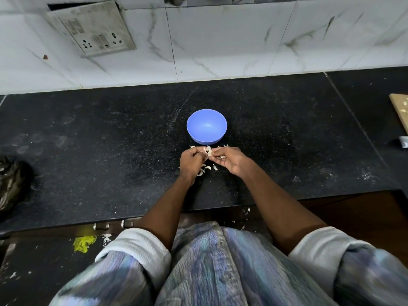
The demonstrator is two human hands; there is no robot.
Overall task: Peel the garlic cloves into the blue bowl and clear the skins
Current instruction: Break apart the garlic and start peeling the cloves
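A blue bowl (206,126) stands upright on the black counter, and I see nothing inside it. Just in front of it my left hand (191,161) and my right hand (229,159) meet, both pinching one garlic clove (208,151) whose papery skin sticks out between the fingertips. Several garlic cloves (205,168) lie on the counter under and between my hands. Loose skin flakes (222,146) are scattered by the bowl's near side and beside my right hand.
The black granite counter (110,151) ends at a tiled wall behind the bowl. A dark plastic bag (11,182) lies at the far left. A wooden board (400,109) and a small grey object (403,142) sit at the right edge.
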